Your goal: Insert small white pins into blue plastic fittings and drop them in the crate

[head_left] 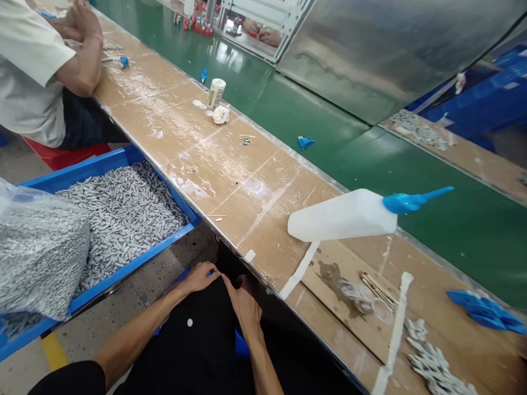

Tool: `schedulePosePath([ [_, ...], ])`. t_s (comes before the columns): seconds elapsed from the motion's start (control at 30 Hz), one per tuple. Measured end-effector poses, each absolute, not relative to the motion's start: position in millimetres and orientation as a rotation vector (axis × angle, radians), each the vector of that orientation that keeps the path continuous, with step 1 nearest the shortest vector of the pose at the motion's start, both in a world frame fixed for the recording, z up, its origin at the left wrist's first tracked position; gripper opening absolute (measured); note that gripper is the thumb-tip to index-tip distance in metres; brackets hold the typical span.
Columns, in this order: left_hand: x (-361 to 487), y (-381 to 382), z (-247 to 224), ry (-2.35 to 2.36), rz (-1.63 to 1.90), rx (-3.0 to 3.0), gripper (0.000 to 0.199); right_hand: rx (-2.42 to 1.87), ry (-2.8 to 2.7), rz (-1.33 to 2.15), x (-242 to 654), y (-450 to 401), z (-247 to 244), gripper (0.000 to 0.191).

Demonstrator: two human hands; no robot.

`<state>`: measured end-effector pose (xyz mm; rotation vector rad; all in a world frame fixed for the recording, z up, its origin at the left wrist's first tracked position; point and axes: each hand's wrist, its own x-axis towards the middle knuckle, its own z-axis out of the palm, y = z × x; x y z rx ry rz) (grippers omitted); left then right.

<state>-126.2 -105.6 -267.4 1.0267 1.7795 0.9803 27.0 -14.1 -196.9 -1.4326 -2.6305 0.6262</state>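
Both my hands are low over my dark-clothed lap, just below the table's near edge. The fingers of my left hand (201,277) are drawn together in a pinch. My right hand (246,308) meets it at the fingertips, thumb stretched toward the left fingers and the other fingers curled partly out of sight. A speck of blue shows at the left fingertips; whether it is held or lies behind them I cannot make out. On the table beyond lies a white squeeze bottle (343,216) with a blue nozzle (415,200), tipped on its side.
A blue crate (135,241) of small grey pieces (123,214), with a filled plastic bag (41,247), stands at left. The table holds a white tub (216,93), grey pieces (438,365) and blue pieces (486,311). A green belt (341,145) runs behind. A co-worker (37,71) sits far left.
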Motion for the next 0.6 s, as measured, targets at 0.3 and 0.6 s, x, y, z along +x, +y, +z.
schedulePosePath([
  [0.3, -136, -127, -227, 1.618, 1.025, 1.201, 0.024, -0.782, -2.771, 1.041, 31, 1, -187, 0.037],
  [0.6, -124, -151, -240, 1.617, 1.150, 0.897, 0.054, -0.847, -2.528, 0.863, 97, -45, -165, 0.027],
])
